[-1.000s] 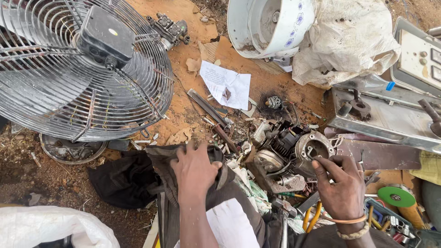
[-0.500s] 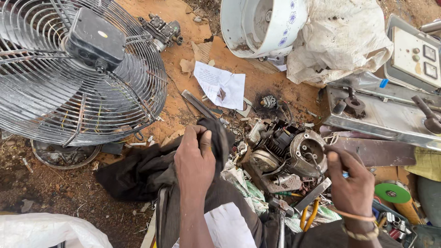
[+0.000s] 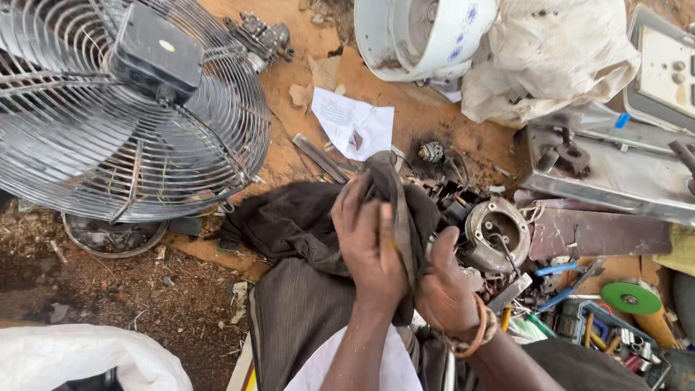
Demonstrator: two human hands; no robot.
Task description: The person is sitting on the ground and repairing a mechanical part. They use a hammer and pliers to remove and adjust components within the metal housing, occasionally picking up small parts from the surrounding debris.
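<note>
Gripping dark cloth, both hands

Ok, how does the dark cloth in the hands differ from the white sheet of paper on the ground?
The dark cloth is blackish, soft and bunched, gripped between the left hand and right hand. The white paper is pale, creased yet mostly flat, smaller, and untouched on the orange ground. Both are thin and crumpled.

Bare forearms; beaded bracelets on the right wrist, dark striped trousers
</note>
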